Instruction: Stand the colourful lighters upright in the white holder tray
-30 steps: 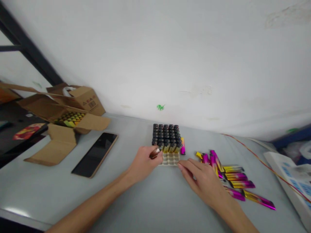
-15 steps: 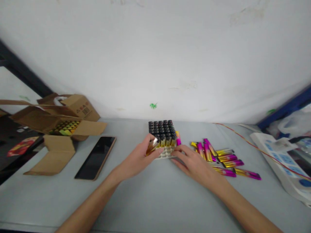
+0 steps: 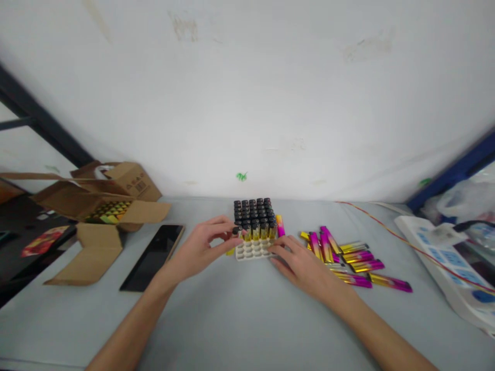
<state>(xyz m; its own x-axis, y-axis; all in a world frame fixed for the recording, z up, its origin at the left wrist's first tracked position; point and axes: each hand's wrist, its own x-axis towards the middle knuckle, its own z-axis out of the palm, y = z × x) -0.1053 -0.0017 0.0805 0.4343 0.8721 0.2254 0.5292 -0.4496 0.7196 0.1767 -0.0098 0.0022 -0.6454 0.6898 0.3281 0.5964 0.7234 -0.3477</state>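
A white tray (image 3: 253, 252) with a grid of round holes stands on the table near the wall. Its back rows hold several upright black-capped tubes (image 3: 253, 211) with gold-yellow bodies, while the front holes show bare. At the tray's left side, my left hand (image 3: 201, 250) pinches one black-capped tube (image 3: 235, 231) between thumb and fingers; part of its body is hidden. My right hand (image 3: 303, 265) has its curled fingertips and thumb on the tray's front right corner. Just behind the right hand, a yellow-pink tube (image 3: 280, 225) lies against the tray's right side.
Several shiny yellow-magenta tubes (image 3: 358, 256) lie loose to the right. Beyond them are a white power strip (image 3: 436, 257) and a red-yellow wire (image 3: 381, 225). At left lie a black phone (image 3: 152, 257) and an open cardboard box (image 3: 98, 252) with packed yellow tubes inside.
My left hand has shifted a little left, and the tube in it has turned more upright beside the tray. My right hand stays at the tray's right corner. The view has tilted slightly.
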